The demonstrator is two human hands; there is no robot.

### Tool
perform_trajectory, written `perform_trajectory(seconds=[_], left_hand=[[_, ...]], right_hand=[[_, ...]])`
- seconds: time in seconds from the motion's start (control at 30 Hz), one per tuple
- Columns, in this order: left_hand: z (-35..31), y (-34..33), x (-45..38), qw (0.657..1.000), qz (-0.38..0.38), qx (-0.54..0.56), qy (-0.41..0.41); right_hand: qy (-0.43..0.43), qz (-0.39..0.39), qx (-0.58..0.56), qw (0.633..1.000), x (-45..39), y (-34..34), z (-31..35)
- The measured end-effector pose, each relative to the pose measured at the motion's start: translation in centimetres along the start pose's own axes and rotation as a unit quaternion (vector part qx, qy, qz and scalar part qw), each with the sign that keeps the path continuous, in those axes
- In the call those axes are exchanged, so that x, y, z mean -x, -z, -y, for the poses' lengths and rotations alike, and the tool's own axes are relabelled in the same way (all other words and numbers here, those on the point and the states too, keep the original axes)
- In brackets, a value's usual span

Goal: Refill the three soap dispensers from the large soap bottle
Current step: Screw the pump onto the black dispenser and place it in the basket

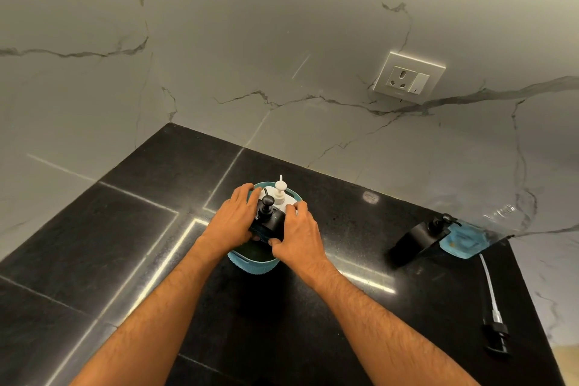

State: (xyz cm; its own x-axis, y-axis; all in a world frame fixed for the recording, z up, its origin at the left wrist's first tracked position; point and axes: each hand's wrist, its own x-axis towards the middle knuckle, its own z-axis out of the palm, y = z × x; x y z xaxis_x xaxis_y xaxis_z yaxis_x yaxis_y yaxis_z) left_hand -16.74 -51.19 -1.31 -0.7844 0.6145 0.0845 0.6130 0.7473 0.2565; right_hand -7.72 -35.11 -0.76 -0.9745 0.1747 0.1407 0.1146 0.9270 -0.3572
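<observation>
Teal basket (pixel 250 263) holds a black dispenser (pixel 268 219), gripped by left hand (pixel 233 219) and right hand (pixel 297 236). White dispenser (pixel 279 193) stands behind it.

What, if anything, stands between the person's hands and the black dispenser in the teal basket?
Nothing visible. The left hand and right hand already hold the black dispenser inside the teal basket, beside a white dispenser.
</observation>
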Motion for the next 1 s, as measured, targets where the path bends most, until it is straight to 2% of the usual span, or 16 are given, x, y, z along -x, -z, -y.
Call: perform_trajectory(seconds=[0.17,0.37,0.7,0.87,1.0], left_hand=[[-0.6,0.6,1.1,0.999,-0.013,0.053,0.0],[-1.4,0.9,2.7,0.993,-0.041,0.098,0.044],[-2.9,0.8,5.1,0.983,-0.158,0.08,0.049],[-5.5,1.6,5.9,0.976,-0.196,0.085,0.037],[-8.9,2.1,5.6,0.976,-0.196,0.096,0.02]], right_hand=[[0.008,0.0,-0.002,1.0,0.3,0.2,0.1],[0.024,0.003,0.003,1.0,0.7,0.7,0.1],[0.045,-0.013,-0.002,0.999,1.9,2.1,-0.6],[0.057,-0.046,-0.018,0.997,2.9,3.4,-2.4],[0.055,-0.08,-0.024,0.995,3.9,4.8,-4.9]])
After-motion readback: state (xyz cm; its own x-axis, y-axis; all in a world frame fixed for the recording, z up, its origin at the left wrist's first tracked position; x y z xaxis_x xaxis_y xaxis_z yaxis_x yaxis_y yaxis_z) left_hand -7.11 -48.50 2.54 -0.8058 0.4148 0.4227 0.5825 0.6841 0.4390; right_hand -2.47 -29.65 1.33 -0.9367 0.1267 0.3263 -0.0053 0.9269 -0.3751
